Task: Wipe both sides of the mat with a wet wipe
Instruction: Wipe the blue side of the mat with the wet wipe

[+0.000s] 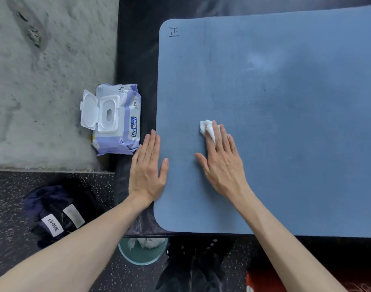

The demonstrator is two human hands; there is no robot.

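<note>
You are kneeling or standing over a gym-like or home exercise corner: the floor [9, 199] is black speckled rubber, the kind laid in workout rooms, next to a grey carpet [43, 81]. A dark bag [54, 216] labelled LVQUE lies on it, and a small bin [142, 256] holds crumpled white tissues.

Soft, even light from above; pale glare patch on the mat [262, 62] at upper centre-right, wide-angle bending at the edges, slight softness throughout.
</note>
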